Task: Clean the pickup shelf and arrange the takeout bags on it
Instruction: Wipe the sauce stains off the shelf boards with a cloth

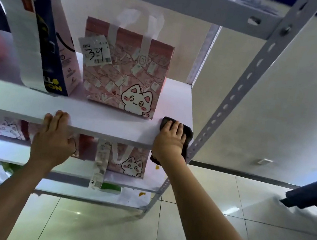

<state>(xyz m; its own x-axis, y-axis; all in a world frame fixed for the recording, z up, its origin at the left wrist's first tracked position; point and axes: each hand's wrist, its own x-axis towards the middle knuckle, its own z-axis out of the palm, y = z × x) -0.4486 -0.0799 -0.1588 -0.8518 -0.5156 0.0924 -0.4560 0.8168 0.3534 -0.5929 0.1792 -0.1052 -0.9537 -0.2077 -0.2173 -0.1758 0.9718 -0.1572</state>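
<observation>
At centre frame, the shelf is mid-wipe: a dark cloth is pressed flat by the right hand, the edge gripped by the left hand. Two takeout bags already stand behind; wiping seems unfinished.

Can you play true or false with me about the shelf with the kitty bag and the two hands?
1. The right hand presses a dark cloth on the shelf board. True.
2. The pink cat bag lies flat on its side. False: it stands upright on the board.
3. The left hand is lifting the blue bag. False: its fingers hook over the board's front edge, apart from that bag.
4. A paper slip with handwritten numbers is stuck on the pink cat bag. True.
5. The cloth sits at the left end of the board. False: it is at the right end, by the metal post.
</observation>
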